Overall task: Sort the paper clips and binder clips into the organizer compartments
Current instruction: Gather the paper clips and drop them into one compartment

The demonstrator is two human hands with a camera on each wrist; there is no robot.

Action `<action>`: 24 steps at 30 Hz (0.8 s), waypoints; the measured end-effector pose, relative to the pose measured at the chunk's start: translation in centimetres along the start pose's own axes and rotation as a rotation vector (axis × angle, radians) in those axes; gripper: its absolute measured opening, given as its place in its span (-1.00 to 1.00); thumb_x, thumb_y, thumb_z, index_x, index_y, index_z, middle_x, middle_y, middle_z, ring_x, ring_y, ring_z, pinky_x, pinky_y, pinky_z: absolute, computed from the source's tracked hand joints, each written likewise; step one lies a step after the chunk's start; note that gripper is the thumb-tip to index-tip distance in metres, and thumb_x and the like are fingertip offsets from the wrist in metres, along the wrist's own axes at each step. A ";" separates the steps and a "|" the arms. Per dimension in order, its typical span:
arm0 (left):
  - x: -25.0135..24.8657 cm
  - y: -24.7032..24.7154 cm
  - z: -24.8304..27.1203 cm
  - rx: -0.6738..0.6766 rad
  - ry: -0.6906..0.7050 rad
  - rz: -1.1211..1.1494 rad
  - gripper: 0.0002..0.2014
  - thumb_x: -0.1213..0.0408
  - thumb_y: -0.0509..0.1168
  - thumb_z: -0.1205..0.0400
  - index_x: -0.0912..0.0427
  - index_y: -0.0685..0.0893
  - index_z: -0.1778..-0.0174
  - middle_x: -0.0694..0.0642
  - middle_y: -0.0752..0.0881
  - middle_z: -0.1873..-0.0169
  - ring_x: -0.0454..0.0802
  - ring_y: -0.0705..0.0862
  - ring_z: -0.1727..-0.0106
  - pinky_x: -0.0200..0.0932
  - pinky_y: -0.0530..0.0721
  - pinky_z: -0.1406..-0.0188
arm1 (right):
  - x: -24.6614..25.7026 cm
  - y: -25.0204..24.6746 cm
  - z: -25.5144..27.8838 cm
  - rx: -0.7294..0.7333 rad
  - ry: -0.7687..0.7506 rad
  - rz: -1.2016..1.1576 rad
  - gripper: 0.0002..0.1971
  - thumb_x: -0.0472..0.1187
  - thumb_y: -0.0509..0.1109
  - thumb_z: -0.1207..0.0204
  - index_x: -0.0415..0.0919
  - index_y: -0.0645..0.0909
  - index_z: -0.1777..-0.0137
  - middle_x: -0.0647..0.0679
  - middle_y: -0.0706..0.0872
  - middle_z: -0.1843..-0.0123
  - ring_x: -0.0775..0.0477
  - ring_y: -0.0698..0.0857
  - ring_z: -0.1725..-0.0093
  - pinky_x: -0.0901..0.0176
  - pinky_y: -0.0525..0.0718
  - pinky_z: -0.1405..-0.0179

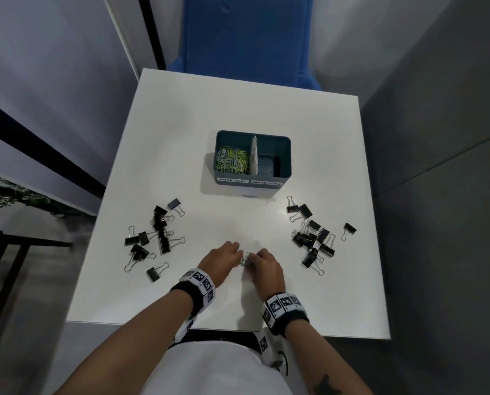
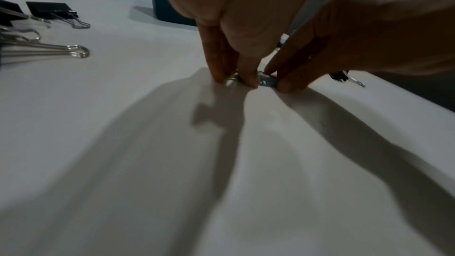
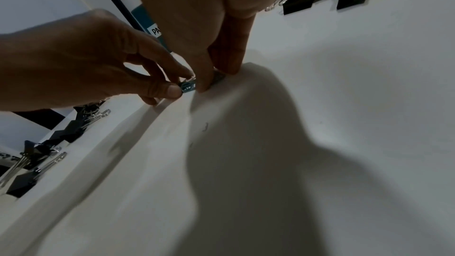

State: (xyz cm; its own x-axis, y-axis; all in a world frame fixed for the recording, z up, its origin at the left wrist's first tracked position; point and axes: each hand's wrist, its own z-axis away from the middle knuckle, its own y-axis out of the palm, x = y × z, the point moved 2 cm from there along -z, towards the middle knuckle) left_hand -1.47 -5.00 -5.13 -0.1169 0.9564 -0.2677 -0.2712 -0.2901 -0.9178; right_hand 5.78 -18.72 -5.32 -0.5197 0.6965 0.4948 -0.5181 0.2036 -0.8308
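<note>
**Working the last few small clips at the table's middle, binder side not yet started**

Pinching down at the centre of the white table (image 1: 164,115), both hands meet over a tiny cluster of small clips (image 1: 246,259). The left hand (image 1: 222,262) has its fingertips (image 2: 248,80) curled down onto the cluster, thumb and fingers nipping at it. The right hand (image 1: 268,269) comes in from the other side, its fingers likewise curled and pinching the same little heap. From the wrist views I see a small bluish-grey piece of metal (image 3: 188,87) caught between the two hands; whether that is one clip or several tangled together, I cannot tell.

Now the scoreboard. The organizer (image 1: 285,155) sits well beyond the hands, toward the far side. Its left compartment, labelled for paper clips, holds a good heap of green, white and silver paper clips (image 1: 232,161). By my reading that half of the job is nearly done, with only what the hands are gathering left to go in.

The right compartment (image 1: 269,166), labelled for binder clips, looks bare, nothing dark showing inside it. And the binder clips are all out on the table: one scatter of black ones on the left (image 1: 152,238), another on the right (image 1: 313,238), both well apart from the organizer. So the larger share of the sorting, I judge, lies ahead: every one of those black clips needs carrying to the right side.
</note>
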 end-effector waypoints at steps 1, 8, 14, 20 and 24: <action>-0.2 0.0 0.1 -0.002 0.006 -0.016 -0.63 0.35 0.61 -0.23 0.07 0.59 0.18 0.01 0.49 0.27 -0.01 0.53 0.37 -0.17 0.37 0.70 | 0.1 -0.1 -0.1 -0.005 0.007 0.002 -0.96 -0.24 0.45 -0.50 -0.19 0.70 0.15 -0.09 0.63 0.19 -0.15 0.65 0.24 0.07 0.63 0.40; -0.3 0.0 0.2 0.044 -0.108 0.020 -0.63 0.49 0.60 -0.06 0.13 0.59 0.40 0.05 0.53 0.44 0.02 0.55 0.51 -0.21 0.36 0.75 | 0.1 -0.7 -1.0 0.047 0.017 0.129 -0.89 -0.38 0.50 -0.40 -0.22 0.69 0.31 -0.09 0.64 0.31 -0.16 0.66 0.34 0.11 0.54 0.52; 1.6 -0.9 0.3 -0.004 -0.319 0.307 -0.87 0.29 0.30 -0.59 0.24 0.70 0.19 0.21 0.68 0.20 0.24 0.67 0.18 0.01 0.56 0.25 | -0.9 -1.3 -1.7 0.079 0.010 0.096 -0.87 -0.27 0.34 -0.56 -0.27 0.70 0.12 -0.18 0.69 0.15 -0.27 0.68 0.18 -0.04 0.64 0.29; 3.8 -3.7 1.6 -0.194 -0.392 0.585 -0.96 0.32 0.42 -0.50 0.13 0.78 0.21 0.03 0.73 0.31 -0.01 0.67 0.27 -0.11 0.63 0.20 | -1.8 -1.7 -0.9 0.066 -0.014 0.021 -0.90 -0.23 0.37 -0.54 -0.21 0.70 0.15 -0.12 0.69 0.21 -0.24 0.68 0.25 -0.01 0.63 0.30; 5.0 -9.0 0.2 -0.368 -0.340 0.608 -0.94 0.33 0.45 -0.52 0.11 0.79 0.25 0.02 0.74 0.35 -0.07 0.67 0.35 -0.07 0.67 0.26 | -1.8 -2.7 -0.5 0.009 0.014 -0.071 -0.95 -0.24 0.45 -0.48 -0.15 0.76 0.15 -0.06 0.73 0.23 -0.10 0.69 0.29 0.10 0.64 0.28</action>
State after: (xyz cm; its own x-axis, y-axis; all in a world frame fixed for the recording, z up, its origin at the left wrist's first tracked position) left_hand 0.20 2.37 1.83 -0.4451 0.5537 -0.7037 0.2603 -0.6720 -0.6934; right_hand 8.45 -20.17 -4.10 -0.4719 0.6899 0.5489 -0.5598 0.2465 -0.7911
